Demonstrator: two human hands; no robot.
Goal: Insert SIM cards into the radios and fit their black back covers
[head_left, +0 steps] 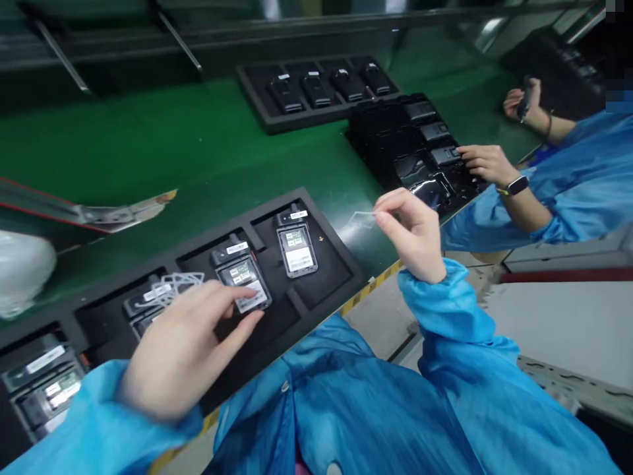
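My right hand (410,234) pinches a thin, clear rectangular frame (363,216) by one corner, above the bench beside the foam tray. My left hand (192,346) reaches over the tray, thumb and forefinger apart at the lower end of a black handheld device (242,274). The forefinger touches its white label. Several thin whitish frames (173,285) fan out past the knuckles over another device; whether the hidden fingers hold them I cannot tell. Further devices, a right one (295,244) and a left one (47,382), lie with their backs uncovered, showing labels and card slots.
The black foam tray (341,260) lies along the striped bench edge. Behind it is another foam tray (270,123) of black devices. At right, a co-worker's hand (487,161) touches parts in a shiny black tray (376,148). A plastic bag (24,270) sits far left.
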